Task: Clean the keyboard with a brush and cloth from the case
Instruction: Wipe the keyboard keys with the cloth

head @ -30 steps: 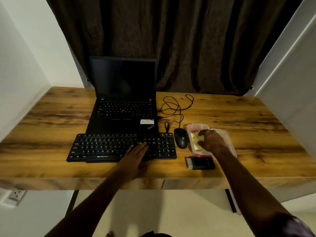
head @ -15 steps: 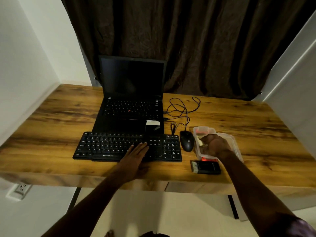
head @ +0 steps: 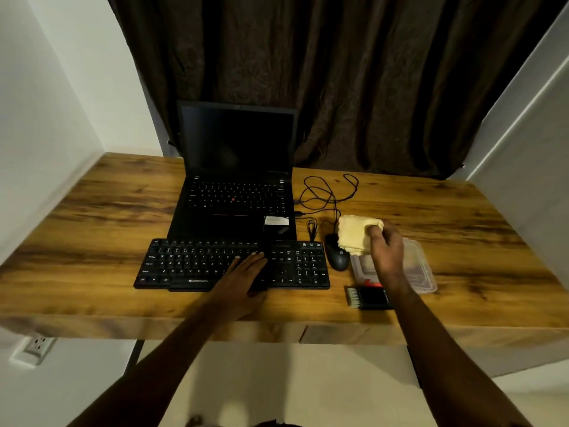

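Note:
A black keyboard (head: 197,263) lies near the desk's front edge. My left hand (head: 246,269) rests flat on its keys, fingers straight. My right hand (head: 388,251) pinches a folded yellow cloth (head: 354,234) and holds it lifted above the mouse and the left end of the clear plastic case (head: 421,269). A black brush (head: 368,298) with pale bristles lies on the desk in front of the case. A small red item (head: 371,284) shows at the case's near edge.
An open black laptop (head: 237,180) stands behind the keyboard. A black mouse (head: 338,257) with its coiled cable (head: 326,192) sits between keyboard and case. White walls flank the wooden desk (head: 92,226); a dark curtain hangs behind.
My right hand has lifted the yellow cloth out of the case and moved it up and left, over the mouse. My left hand stayed on the keyboard.

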The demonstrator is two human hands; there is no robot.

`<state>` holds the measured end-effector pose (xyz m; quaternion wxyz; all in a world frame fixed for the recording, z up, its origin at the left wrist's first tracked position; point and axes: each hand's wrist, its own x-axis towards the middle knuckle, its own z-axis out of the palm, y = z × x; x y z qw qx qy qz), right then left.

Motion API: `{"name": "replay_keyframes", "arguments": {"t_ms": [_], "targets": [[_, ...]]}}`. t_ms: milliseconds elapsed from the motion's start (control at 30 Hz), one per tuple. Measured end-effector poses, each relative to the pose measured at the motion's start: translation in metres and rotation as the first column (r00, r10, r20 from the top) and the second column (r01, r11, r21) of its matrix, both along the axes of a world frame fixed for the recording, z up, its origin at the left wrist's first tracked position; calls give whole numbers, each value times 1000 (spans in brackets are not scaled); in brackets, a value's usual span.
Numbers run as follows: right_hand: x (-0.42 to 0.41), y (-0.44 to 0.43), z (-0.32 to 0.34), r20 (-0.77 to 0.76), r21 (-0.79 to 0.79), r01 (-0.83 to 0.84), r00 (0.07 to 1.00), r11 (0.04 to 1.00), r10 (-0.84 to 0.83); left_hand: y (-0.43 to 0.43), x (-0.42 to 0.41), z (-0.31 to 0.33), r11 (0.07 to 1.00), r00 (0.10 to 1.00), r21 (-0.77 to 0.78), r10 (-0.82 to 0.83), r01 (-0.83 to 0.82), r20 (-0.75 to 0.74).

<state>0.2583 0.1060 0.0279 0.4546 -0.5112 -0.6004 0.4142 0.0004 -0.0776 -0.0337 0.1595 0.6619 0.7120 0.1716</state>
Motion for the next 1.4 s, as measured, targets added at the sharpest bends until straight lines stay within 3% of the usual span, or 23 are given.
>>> {"name": "replay_keyframes", "arguments": {"t_ms": [200,333,467,567,667,833,867,900,967,1000,1067,1133,1233,1400], "targets": [[-67,-43,3,-37,-113,-308,951,945,306,10,-10,22,970,868,134,112,-201,484],[-123,-70,-1,24,-47,-437,899,898,438,18,-40,40,945,793,184,111,-271,599],[-178,-95,-2,-141,-96,-465,882,880,450,11,-85,38,934,712,137,149,-328,687],[-212,-108,1,-335,-250,-543,825,802,455,2,-117,35,904,544,75,186,-422,818],[-242,-119,-3,-422,-307,-604,779,735,464,-6,-148,33,887,336,-54,230,-459,914],[-286,-137,-18,-511,-358,-565,785,743,351,-16,-181,29,898,193,-176,271,-402,943],[-292,-138,-22,-500,-357,-532,803,768,324,-17,-185,28,899,215,-175,278,-402,936],[-298,-138,-26,-452,-344,-468,842,814,293,-18,-191,26,895,305,-141,287,-423,908],[-305,-134,-29,-249,-230,-298,938,926,240,-23,-208,24,894,583,-23,311,-447,750],[-306,-132,-30,-110,-122,-247,966,961,234,-29,-218,24,908,681,7,308,-419,665],[-306,-126,-30,173,83,-260,954,962,243,-44,-238,23,959,795,-67,268,-277,544],[-310,-124,-29,372,189,-352,890,917,265,-58,-256,20,969,926,-212,195,-130,322],[-325,-129,-31,612,258,-507,745,822,266,-69,-268,10,946,991,-323,54,-12,119],[-351,-141,-32,758,253,-658,590,709,277,-69,-275,4,953,993,-304,21,14,114]]}}
